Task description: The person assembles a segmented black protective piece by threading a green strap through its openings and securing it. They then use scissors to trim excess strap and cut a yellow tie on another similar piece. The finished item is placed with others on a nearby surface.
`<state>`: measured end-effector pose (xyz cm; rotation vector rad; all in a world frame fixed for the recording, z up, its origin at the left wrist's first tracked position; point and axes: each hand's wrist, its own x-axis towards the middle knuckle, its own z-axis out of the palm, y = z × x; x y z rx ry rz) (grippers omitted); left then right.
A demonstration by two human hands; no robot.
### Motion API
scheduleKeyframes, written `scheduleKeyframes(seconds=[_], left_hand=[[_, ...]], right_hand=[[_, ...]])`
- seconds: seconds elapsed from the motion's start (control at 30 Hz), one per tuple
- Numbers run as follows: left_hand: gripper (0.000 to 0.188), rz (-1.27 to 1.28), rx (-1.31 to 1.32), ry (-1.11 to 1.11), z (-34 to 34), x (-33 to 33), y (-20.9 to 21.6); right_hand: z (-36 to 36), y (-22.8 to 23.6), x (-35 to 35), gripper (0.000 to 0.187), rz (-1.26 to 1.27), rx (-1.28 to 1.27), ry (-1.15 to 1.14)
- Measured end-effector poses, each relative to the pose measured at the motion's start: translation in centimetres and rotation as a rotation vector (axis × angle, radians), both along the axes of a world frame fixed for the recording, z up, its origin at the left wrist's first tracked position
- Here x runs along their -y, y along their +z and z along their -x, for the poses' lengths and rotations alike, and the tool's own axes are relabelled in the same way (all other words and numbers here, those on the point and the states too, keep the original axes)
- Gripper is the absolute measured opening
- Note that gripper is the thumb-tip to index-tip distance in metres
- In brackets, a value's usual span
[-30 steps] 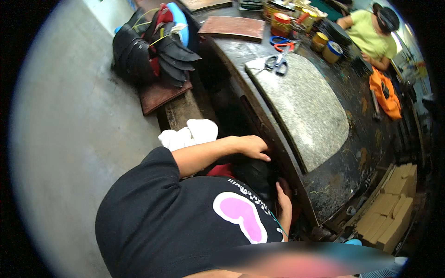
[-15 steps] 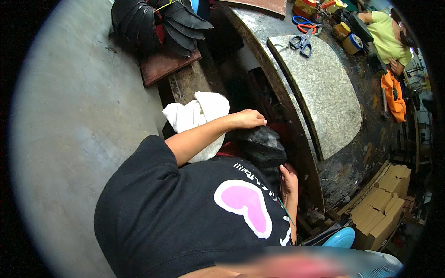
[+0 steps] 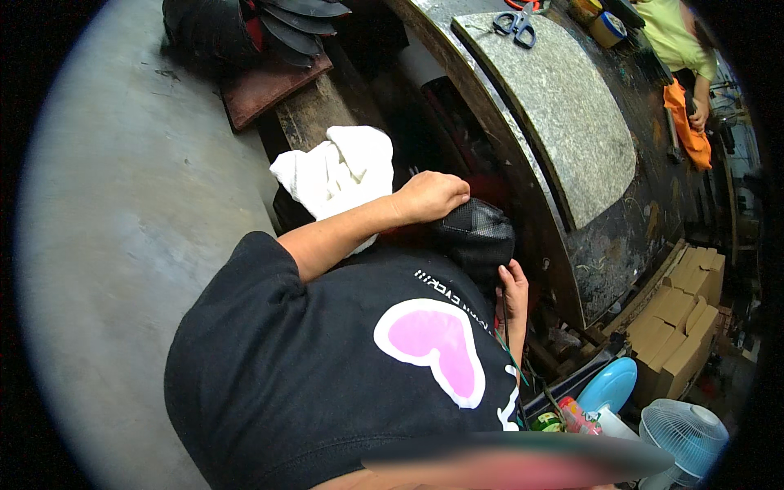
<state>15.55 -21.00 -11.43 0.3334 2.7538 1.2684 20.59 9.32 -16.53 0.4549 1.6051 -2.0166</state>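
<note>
A black mesh piece (image 3: 482,233) with a shiny, curved surface lies in my lap, against the front of my black shirt. My left hand (image 3: 433,196) is closed on its upper edge, knuckles up and fingertips mostly hidden. At the lower right edge of the mesh, my right hand (image 3: 514,287) grips it with thumb and fingers, some of them tucked behind. A thin dark cord runs down by the right wrist. Beside my left forearm is a crumpled white cloth (image 3: 347,167).
A speckled stone slab (image 3: 555,114) with scissors (image 3: 516,29) covers part of the dark workbench (image 3: 604,269). Black curved pieces (image 3: 290,33) are stacked on a brown board (image 3: 273,94). Cardboard boxes (image 3: 674,327) and a fan (image 3: 684,433) stand right. A co-worker (image 3: 674,37) touches orange cloth (image 3: 692,139).
The view has shifted, revealing more of the fan. My left hand has curled tighter over the mesh piece, which now looks more bunched. The co-worker's hand has come down to the orange cloth.
</note>
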Motion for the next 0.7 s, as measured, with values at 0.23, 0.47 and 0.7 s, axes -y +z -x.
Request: scheduleKeyframes(seconds=[0.23,0.47,0.7], left_hand=[[0.029,0.098,-0.028,0.028,1.4,-0.6,-0.2],[0.046,0.090,0.241,0.062,1.4,1.9,-1.1],[0.063,0.027,0.399,-0.057,4.3,4.3,-2.2]], right_hand=[[0.4,-0.3,-0.5,0.039,-0.316,-0.242,0.110],[1.8,4.7,0.9,0.044,-1.017,-0.493,0.460],[5.2,9.8,4.6,0.050,-1.224,-0.588,0.732]])
